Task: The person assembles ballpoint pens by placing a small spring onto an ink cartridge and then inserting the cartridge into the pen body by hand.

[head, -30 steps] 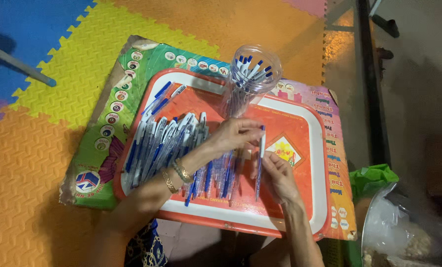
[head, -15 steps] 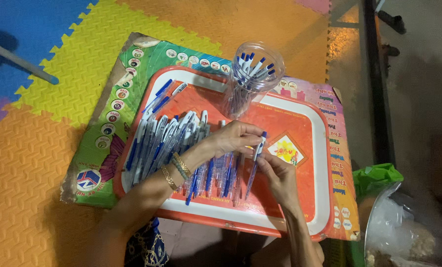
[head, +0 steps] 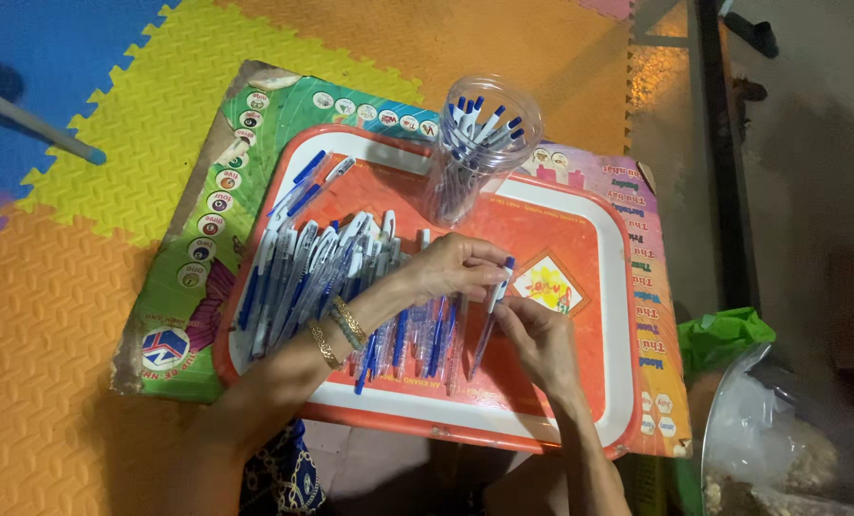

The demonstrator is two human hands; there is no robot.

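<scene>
Left hand (head: 451,268) and right hand (head: 540,336) | fingers of both clamping on one blue-capped pen (head: 491,311) | pen hovering over orange tray (head: 580,382), beside pen row (head: 331,277) | clear jar (head: 475,148) standing behind.

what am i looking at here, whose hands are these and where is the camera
The camera sits on a person's head and looks down, so the two bare hands are that person's own. They work over an orange tray with a white rim, which lies on a colourful printed board on foam floor mats. Many blue-capped pens lie in a row on the tray, and a clear plastic jar near its far edge stands with more pens in it. The left hand, with bangles on its wrist, and the right hand together hold one pen between their fingertips.
</scene>
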